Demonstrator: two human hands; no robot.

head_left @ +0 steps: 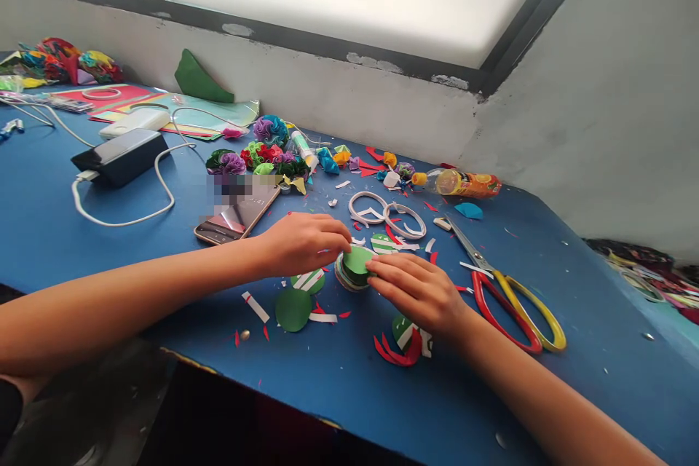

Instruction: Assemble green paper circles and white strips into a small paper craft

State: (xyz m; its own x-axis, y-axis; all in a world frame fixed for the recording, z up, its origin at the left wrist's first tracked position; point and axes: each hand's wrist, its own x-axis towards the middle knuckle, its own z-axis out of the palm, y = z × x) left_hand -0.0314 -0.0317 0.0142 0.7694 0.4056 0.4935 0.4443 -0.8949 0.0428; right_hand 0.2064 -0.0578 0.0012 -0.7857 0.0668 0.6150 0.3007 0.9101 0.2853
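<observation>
A light green paper circle (358,259) is held by its edges over a small round roll or stack (349,281), whose inside is hidden. My left hand (311,242) has its fingers bent, pinching the circle's upper left edge. On the other side, my right hand (418,290) grips the right edge between thumb and fingers. Below my left hand lies a darker green paper circle (293,309), overlapping a green-and-white striped one. Another green piece with curled red strips (401,353) lies under my right wrist.
Large scissors (507,298) with red and yellow handles lie right of my right hand. Beyond are two white rings (404,220), a bottle (461,183), a phone (240,212) and ruffled paper flowers (267,153). A black box with a white cable (123,158) stands left.
</observation>
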